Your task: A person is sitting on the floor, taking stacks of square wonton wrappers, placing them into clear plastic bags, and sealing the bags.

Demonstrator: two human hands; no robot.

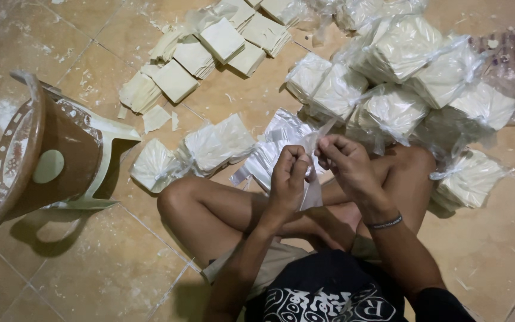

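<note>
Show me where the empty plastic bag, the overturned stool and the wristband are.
plastic bag (312,194): head view, lower part below the hands.
stool (61,149): head view, brown side of the seat.
wristband (387,223): head view, band on the right wrist.

The floor (120,262) is laid with large tan tiles, dusted with white powder and small pale scraps. At the left a brown and pale plastic stool (49,161) lies tipped on its side. Loose stacks of square cream sheets (204,53) spread across the tiles at upper centre, with single sheets (155,117) strayed just beside them. To the right, tied clear bags of the same sheets (412,71) are heaped together, touching one another. Two more filled bags (192,155) lie near the seated person's bare legs (210,209), with empty clear bags (275,146) just beside them.
</note>
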